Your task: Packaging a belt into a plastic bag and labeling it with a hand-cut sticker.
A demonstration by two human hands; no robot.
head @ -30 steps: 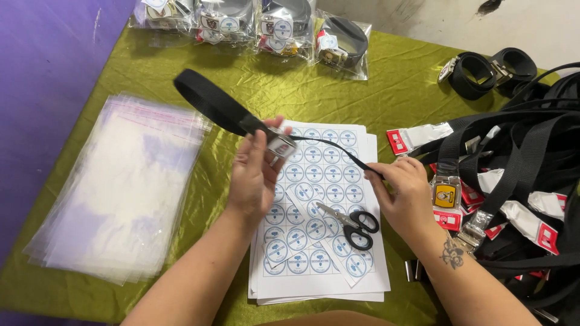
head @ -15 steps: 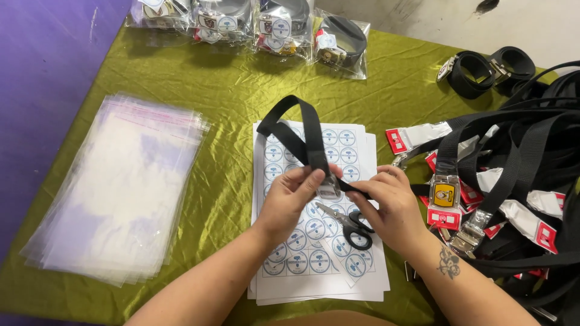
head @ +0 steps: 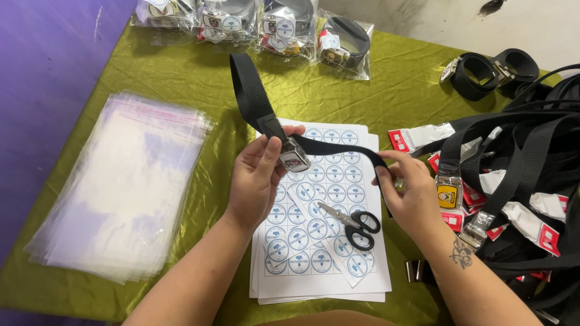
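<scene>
Head view: left hand (head: 257, 178) pinches the metal buckle (head: 294, 156) of a black belt (head: 257, 105) above the sticker sheets (head: 329, 181); right hand (head: 411, 190) closes fingers around the strap's other run. Step judged: looping the belt up, next needing a tighter, even coil. The right fingertips are hidden under the strap; the belt pile (head: 531, 163) is cut off by the frame edge.
</scene>
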